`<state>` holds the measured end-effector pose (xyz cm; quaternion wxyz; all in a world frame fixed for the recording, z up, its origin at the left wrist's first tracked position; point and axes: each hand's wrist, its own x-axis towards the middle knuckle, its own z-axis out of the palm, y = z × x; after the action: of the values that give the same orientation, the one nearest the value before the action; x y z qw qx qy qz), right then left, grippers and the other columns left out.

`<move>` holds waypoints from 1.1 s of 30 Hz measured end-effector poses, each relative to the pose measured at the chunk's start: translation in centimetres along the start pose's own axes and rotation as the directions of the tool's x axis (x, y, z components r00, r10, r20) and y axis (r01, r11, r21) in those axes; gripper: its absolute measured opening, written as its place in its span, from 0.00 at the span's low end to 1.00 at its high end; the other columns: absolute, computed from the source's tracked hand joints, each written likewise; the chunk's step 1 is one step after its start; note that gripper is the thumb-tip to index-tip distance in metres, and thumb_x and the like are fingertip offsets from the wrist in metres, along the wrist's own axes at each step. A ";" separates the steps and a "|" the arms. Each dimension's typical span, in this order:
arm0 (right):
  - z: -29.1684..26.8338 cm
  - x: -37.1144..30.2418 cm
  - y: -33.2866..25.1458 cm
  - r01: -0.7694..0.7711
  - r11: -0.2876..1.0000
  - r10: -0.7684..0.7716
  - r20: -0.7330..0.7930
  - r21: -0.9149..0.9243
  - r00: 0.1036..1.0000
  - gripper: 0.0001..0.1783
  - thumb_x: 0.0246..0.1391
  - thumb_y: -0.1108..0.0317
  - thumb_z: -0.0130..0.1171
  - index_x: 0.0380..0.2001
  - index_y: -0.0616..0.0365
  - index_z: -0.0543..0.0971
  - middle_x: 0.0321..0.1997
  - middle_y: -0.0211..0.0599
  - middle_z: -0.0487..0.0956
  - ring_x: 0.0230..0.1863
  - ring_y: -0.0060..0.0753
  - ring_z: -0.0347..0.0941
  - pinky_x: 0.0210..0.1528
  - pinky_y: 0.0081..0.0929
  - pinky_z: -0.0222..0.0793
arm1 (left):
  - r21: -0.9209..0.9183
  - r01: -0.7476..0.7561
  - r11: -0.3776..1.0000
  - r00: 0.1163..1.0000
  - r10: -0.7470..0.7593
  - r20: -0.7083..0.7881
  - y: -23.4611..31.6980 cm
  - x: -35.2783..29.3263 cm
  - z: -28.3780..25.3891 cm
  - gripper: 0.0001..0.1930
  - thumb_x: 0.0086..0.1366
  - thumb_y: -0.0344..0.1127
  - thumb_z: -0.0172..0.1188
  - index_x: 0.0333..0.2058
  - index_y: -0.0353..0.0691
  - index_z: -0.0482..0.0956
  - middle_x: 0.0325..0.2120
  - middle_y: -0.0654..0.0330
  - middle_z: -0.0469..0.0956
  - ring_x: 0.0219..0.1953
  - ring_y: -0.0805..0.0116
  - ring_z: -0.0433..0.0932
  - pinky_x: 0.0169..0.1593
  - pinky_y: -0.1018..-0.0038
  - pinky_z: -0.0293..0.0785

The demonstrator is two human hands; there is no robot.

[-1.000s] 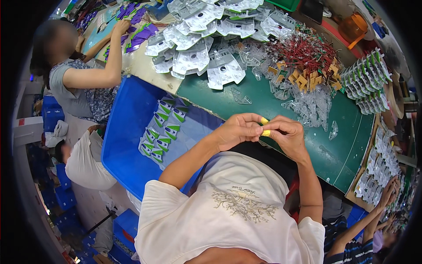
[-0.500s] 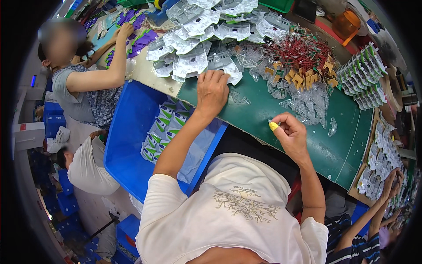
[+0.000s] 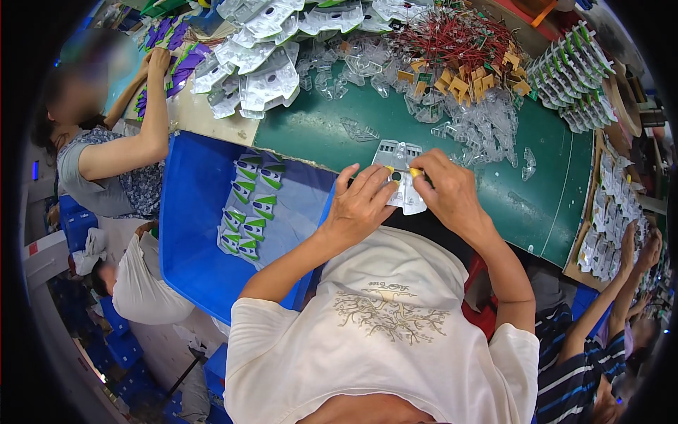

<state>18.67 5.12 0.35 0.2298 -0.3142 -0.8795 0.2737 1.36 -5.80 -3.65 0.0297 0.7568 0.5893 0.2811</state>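
A grey-white plastic shell [image 3: 407, 201] with a dark round hole lies between my hands at the near edge of the green table. My left hand [image 3: 359, 205] grips its left side, fingers bent over the top. At its right side, my right hand [image 3: 455, 194] is closed, with thumb and fingertips against the shell; anything small in that pinch is hidden. Yellow shows at fingertips of both hands. Beyond my left hand lies a heap of similar shells [image 3: 268, 85]. Loose clear plastic pieces [image 3: 487, 127] lie beyond my right hand.
A blue bin [image 3: 176, 233] at my left holds green-and-white shells [image 3: 247, 230]. Red wires [image 3: 459, 42] and tan clips [image 3: 459, 88] are piled at the back. Stacked shells [image 3: 572, 78] stand on the green table [image 3: 311, 134] at right. Co-workers sit on both sides.
My left hand has come back from the heap with a shell, now held near my body. My right hand has moved left to meet it. The view has shifted slightly.
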 end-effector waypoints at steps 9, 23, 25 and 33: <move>1.0 0.1 -0.4 0.119 0.970 -0.087 0.157 -0.210 0.984 0.08 0.47 0.76 0.61 0.33 0.61 0.76 0.33 0.40 0.74 0.32 0.41 0.77 0.29 0.37 0.74 | -0.416 -0.059 0.908 0.996 0.080 0.033 -3.4 1.9 -2.4 0.17 0.49 0.33 0.70 0.40 0.39 0.80 0.45 0.56 0.79 0.49 0.56 0.76 0.53 0.60 0.69; 0.0 -1.6 0.0 0.024 0.973 -0.002 0.095 -0.230 0.995 0.12 0.49 0.81 0.59 0.39 0.58 0.80 0.38 0.36 0.78 0.31 0.41 0.80 0.29 0.35 0.75 | -0.040 -0.183 0.982 0.981 0.180 -0.071 -9.1 4.8 -0.8 0.16 0.54 0.22 0.55 0.43 0.40 0.77 0.35 0.58 0.76 0.40 0.58 0.74 0.48 0.65 0.68; -0.1 -1.7 0.1 0.021 0.974 0.000 0.094 -0.227 0.996 0.13 0.49 0.81 0.59 0.39 0.58 0.80 0.38 0.35 0.78 0.31 0.41 0.80 0.29 0.35 0.75 | 0.038 -0.096 0.995 0.987 0.100 -0.126 -7.6 5.4 -1.5 0.15 0.54 0.23 0.56 0.42 0.40 0.78 0.35 0.58 0.76 0.40 0.59 0.74 0.47 0.65 0.67; -0.6 -1.7 0.4 0.037 0.982 -0.013 0.125 -0.186 0.992 0.14 0.45 0.81 0.57 0.38 0.59 0.79 0.39 0.37 0.76 0.33 0.42 0.79 0.30 0.38 0.75 | 0.015 0.145 0.989 0.989 -0.145 0.011 -4.6 3.9 -2.9 0.13 0.56 0.25 0.64 0.42 0.35 0.77 0.35 0.53 0.75 0.38 0.53 0.76 0.43 0.62 0.72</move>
<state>20.37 4.47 0.18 0.1478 -0.3059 -0.9178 0.2055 -3.44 -1.70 -1.42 0.0483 0.7139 0.6446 0.2693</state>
